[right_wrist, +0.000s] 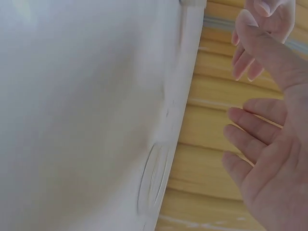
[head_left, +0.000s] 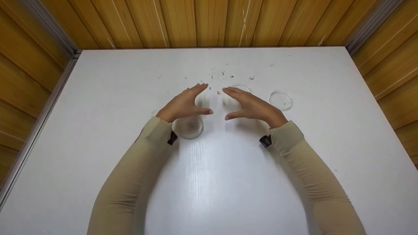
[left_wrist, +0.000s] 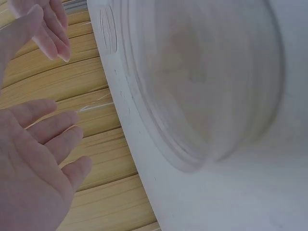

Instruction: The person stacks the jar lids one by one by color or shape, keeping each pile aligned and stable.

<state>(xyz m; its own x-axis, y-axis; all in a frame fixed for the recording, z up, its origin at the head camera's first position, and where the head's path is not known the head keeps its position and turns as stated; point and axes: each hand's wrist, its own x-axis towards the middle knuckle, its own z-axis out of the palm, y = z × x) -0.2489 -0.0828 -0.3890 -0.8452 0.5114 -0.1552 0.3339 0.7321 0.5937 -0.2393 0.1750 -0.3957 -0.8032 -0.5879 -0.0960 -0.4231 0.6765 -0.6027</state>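
Both hands hover over the white table, palms facing each other across a narrow gap. The left hand (head_left: 185, 102) holds nothing, its fingers extended and thumb apart. Below its wrist stands a round clear dish (head_left: 190, 129), partly hidden by the hand and large and blurred in the left wrist view (left_wrist: 211, 82). The right hand (head_left: 254, 106) is likewise bare, fingers reaching forward and thumb spread. Behind its fingers shows part of a clear round dish (head_left: 242, 86). Another clear shallow dish (head_left: 281, 100), with a few specks in it, lies right of that hand.
Dark and pale crumbs (head_left: 223, 74) are scattered on the white table (head_left: 98, 137) beyond the hands. Yellow wood-look panels (head_left: 209, 23) rise behind the table's far edge and at both sides. A metal rail (head_left: 42, 122) runs along the left edge.
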